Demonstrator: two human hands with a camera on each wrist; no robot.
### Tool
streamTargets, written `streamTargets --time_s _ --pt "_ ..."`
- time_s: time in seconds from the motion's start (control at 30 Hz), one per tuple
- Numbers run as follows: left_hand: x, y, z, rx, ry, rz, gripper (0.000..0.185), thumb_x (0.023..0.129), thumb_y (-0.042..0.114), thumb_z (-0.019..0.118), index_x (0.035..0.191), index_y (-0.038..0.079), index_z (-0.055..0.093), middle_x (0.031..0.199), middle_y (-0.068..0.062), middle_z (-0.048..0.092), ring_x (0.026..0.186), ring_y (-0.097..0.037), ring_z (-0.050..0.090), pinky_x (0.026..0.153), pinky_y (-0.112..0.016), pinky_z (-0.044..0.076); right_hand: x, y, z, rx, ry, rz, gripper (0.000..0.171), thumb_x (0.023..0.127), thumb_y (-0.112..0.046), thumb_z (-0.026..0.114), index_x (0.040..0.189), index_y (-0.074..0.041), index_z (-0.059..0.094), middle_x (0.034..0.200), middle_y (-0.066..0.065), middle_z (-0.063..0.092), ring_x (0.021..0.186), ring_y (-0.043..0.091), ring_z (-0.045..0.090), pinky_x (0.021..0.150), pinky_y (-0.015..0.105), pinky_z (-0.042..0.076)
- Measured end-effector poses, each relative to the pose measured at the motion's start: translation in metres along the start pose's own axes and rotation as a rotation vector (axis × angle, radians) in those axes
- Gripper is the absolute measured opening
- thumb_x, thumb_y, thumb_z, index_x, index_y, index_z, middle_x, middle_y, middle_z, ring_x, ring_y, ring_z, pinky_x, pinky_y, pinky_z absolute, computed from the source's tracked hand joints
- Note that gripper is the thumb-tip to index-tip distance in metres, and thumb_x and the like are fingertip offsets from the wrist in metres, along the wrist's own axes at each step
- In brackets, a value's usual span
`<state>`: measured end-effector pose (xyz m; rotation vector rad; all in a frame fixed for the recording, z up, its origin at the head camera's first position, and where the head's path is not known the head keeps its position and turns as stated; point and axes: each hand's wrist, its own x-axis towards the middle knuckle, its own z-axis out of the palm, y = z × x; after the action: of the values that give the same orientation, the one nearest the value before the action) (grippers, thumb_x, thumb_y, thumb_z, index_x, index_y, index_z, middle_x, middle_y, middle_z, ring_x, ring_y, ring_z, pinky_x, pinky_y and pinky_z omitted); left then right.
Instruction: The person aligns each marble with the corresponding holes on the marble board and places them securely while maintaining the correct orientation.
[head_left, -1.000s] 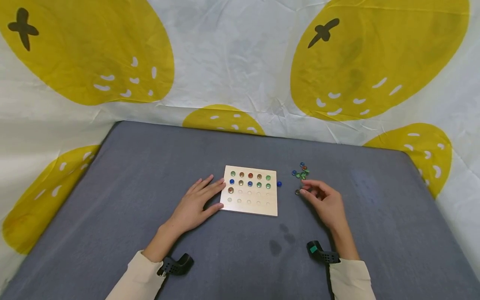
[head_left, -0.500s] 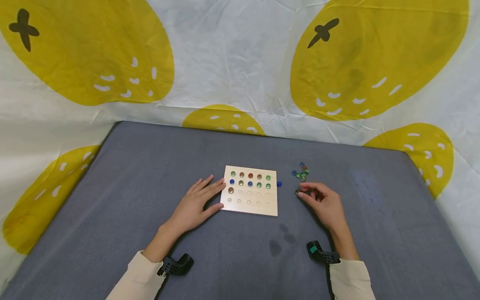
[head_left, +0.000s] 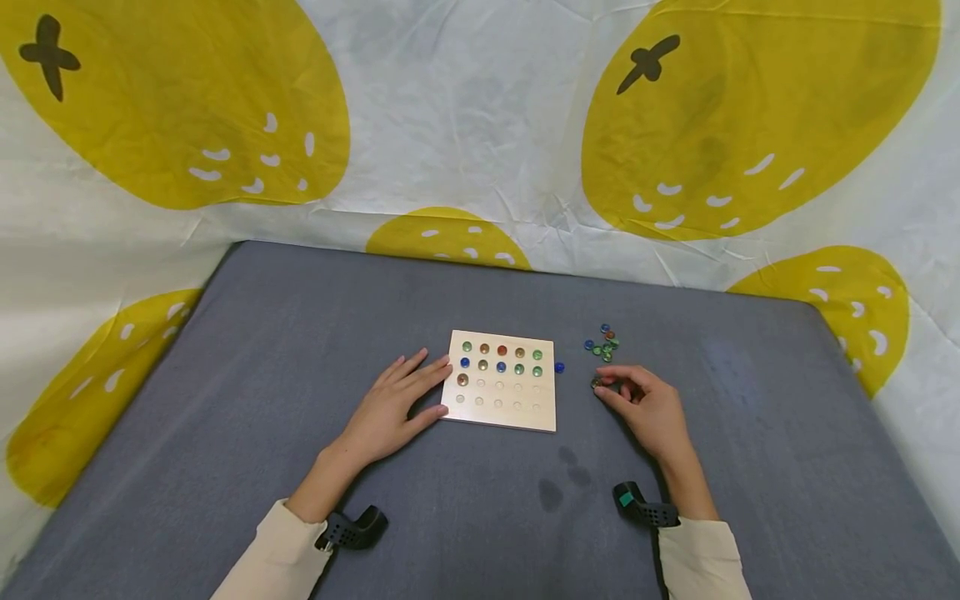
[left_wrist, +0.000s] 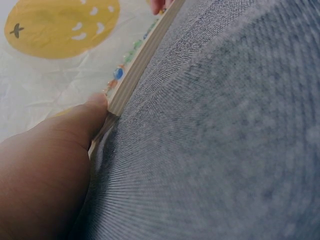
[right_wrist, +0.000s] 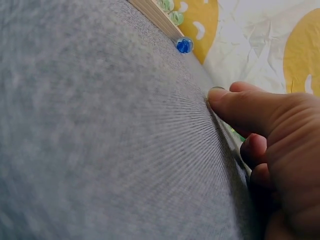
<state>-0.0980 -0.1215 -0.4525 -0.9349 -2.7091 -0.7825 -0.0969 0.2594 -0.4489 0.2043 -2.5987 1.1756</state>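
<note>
A pale wooden board [head_left: 517,408] with rows of round hollows lies mid-table; its two far rows and one hollow of the third hold coloured glass beads [head_left: 501,351]. My left hand [head_left: 423,390] lies flat beside it, fingers straight, and the thumb [left_wrist: 85,120] touches the board's corner [left_wrist: 120,100]. Right of the board, my right hand [head_left: 609,386] pinches a dark bead [head_left: 596,382] against the cloth between thumb and forefinger. In the right wrist view a fingertip [right_wrist: 235,105] presses down with a dark rim showing at its tip.
A small heap of green, blue and red beads [head_left: 603,343] sits just beyond my right hand. One blue bead [head_left: 558,367] [right_wrist: 184,45] lies loose by the board's right edge. The grey cloth [head_left: 300,350] covers the table; a white-and-yellow sheet [head_left: 480,125] hangs behind.
My right hand's fingers have curled in and closed on the dark bead that lay at their tips. The left hand and the board have not moved.
</note>
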Motion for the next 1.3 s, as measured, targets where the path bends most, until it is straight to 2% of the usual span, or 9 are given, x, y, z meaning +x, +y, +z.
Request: streamTargets --time_s 0.2,0.53,1.3 --pt "0.0 0.0001 -0.0002 0.002 -0.001 -0.001 0.056 0.094 0.038 0.06 0.145 0.017 0.046 0.148 0.002 0.041 0.141 -0.025 0.026 0.116 -0.044 0.014 0.0002 -0.0014 0.0002 -0.043 -0.012 -0.016 0.021 0.081 -0.012 0.079 0.101 -0.015 0.074 0.08 -0.005 0.062 0.058 0.009 0.042 0.048 0.023 0.031" --pt "-0.0005 0.001 -0.0016 0.003 -0.004 -0.01 0.056 0.094 0.038 0.06 0.144 0.017 0.046 0.148 0.002 0.041 0.14 -0.026 0.027 0.116 -0.044 0.015 0.0009 -0.0059 -0.0002 -0.048 -0.023 -0.047 0.022 0.079 -0.013 0.08 0.1 -0.015 0.075 0.077 -0.005 0.058 0.058 0.01 0.043 0.049 0.021 0.033" --pt "0.0009 0.0015 -0.0022 -0.009 0.007 0.006 0.056 0.094 0.036 0.061 0.144 0.015 0.047 0.148 0.001 0.041 0.14 -0.027 0.029 0.115 -0.045 0.016 0.002 -0.0079 -0.0011 -0.091 -0.052 -0.037 0.014 0.082 -0.017 0.078 0.096 -0.015 0.075 0.079 -0.006 0.06 0.06 0.01 0.046 0.05 0.021 0.035"
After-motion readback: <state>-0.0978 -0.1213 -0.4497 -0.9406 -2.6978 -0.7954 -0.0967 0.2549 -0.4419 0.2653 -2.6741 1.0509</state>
